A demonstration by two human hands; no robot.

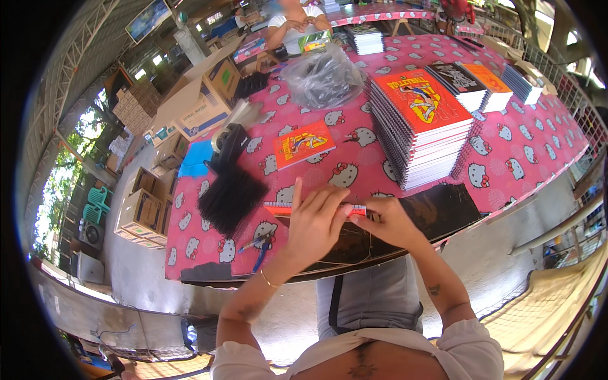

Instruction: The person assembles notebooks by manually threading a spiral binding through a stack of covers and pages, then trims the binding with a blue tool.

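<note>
My left hand (315,221) and my right hand (387,220) meet over a thin red spiral notebook (278,208) lying at the near edge of the pink cartoon-cat tablecloth (519,152). Both hands press and grip its wire-bound edge, fingers curled on it, and most of the notebook is hidden beneath them. A dark board (443,206) lies under and to the right of my hands. A bundle of black spiral wires (231,197) rests just left of the notebook. Blue-handled pliers (261,248) lie near my left wrist.
A tall stack of red-covered spiral notebooks (421,123) stands right of centre, with more stacks (487,85) behind. One loose notebook (303,144) lies mid-table. A clear plastic bag (323,79), cardboard boxes (196,104) and a seated person (294,22) are at the far end.
</note>
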